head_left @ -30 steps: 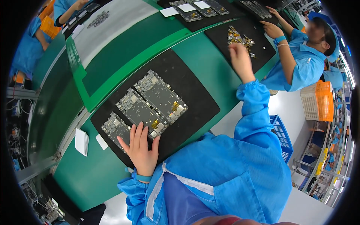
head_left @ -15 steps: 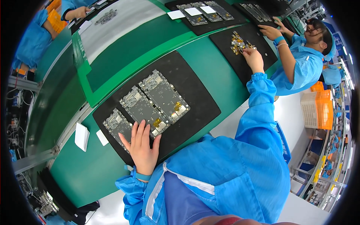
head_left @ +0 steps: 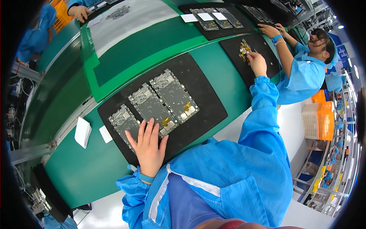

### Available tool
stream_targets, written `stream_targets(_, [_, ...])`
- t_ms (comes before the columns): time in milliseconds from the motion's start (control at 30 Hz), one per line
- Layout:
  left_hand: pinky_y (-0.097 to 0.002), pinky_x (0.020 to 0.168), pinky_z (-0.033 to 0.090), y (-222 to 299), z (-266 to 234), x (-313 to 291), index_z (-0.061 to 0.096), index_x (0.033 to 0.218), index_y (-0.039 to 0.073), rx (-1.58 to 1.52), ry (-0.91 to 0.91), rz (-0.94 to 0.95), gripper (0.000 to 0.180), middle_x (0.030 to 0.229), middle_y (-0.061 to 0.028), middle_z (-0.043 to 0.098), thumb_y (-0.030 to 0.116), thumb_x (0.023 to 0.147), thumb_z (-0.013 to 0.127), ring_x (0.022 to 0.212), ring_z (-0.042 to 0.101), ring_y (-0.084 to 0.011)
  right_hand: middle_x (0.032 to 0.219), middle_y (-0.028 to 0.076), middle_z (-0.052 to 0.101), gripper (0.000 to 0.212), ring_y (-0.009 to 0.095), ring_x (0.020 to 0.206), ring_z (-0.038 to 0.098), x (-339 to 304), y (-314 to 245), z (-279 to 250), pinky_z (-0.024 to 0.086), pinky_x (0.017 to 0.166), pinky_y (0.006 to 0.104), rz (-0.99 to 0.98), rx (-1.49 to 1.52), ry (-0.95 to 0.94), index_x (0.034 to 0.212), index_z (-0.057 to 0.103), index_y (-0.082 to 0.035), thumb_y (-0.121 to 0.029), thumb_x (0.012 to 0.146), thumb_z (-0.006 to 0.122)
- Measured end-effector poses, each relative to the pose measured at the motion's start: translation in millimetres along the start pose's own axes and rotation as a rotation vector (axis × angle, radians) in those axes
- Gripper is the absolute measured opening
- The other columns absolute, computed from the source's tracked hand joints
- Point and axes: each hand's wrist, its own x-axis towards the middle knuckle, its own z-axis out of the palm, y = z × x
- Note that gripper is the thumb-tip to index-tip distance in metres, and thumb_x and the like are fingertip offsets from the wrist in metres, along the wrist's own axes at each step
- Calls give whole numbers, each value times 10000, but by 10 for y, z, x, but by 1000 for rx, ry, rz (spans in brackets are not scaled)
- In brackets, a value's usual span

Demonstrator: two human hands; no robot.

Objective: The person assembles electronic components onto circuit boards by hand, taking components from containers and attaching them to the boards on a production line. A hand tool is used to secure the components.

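Note:
My left hand (head_left: 150, 152) lies with fingers spread over the near ends of the left circuit board (head_left: 125, 124) and the middle circuit board (head_left: 150, 107). A third circuit board (head_left: 173, 91) is to their right; all three rest side by side on a black mat (head_left: 206, 103). The middle and right boards each have a gold-coloured piece near the lower end. My right hand (head_left: 258, 65) reaches far right, fingers pinched together at the near edge of a pile of small gold and silver parts (head_left: 244, 49). Whatever sits between those fingertips is too small to make out.
A stack of white cards (head_left: 82, 132) and a single white card (head_left: 106, 134) are left of the mat. Beyond a green-edged strip (head_left: 133, 63) more boards with white cards lie on another mat (head_left: 202, 36). A co-worker (head_left: 309, 72) works close on my right; another person's hand (head_left: 79, 13) is far left.
The whole view has shifted slightly. My right hand has moved a little to the left relative to the parts pile. My left hand stays on the boards.

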Motion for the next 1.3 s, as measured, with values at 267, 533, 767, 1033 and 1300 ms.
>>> stream_targets(267, [-630, 1102, 100, -34, -38, -60, 638, 1068, 78, -36, 42, 14, 303, 1244, -47, 572, 174, 791, 715, 1237, 482, -264, 794, 113, 688, 217, 259, 749, 674, 25, -58, -74, 519, 691, 342, 23, 174, 185, 943, 712, -65, -215, 786, 721])
stream_targets(533, [-636, 1101, 107, -111, -148, -122, 657, 1003, 82, -81, 105, 23, 245, 1191, -33, 598, 144, 776, 724, 1207, 508, -252, 736, 115, 668, 258, 218, 678, 647, 114, 20, -117, 498, 638, 332, 84, 95, 223, 919, 702, -28, -234, 772, 753])
stream_targets(767, [-527, 1090, 238, -224, -332, -123, 668, 1007, 71, -298, 167, -10, 269, 1157, -57, 620, 107, 751, 740, 1146, 549, -263, 767, 66, 671, 205, 112, 683, 617, -472, -1231, -511, 483, 624, 251, -102, 571, 54, 925, 679, 7, -160, 820, 732])
stream_targets(1033, [-289, 859, 525, -294, -196, 113, 439, 1296, -6, -1548, 37, -296, 540, 1229, -134, 552, -8, 821, 695, 1054, 601, -183, 788, 7, 666, 137, 41, 717, 558, -1918, -3036, -600, 457, 637, 195, -462, 1105, -822, 927, 691, -2, -68, 813, 728])
stream_targets(1300, [-267, 750, 572, -612, -247, -80, 578, 1123, -56, -1512, 177, -508, 244, 955, -126, 675, -12, 885, 616, 837, 680, -169, 828, 1, 663, 135, 34, 654, 513, -1994, -3346, -450, 400, 567, 178, -444, 1016, -1238, 947, 678, -13, -133, 915, 626])
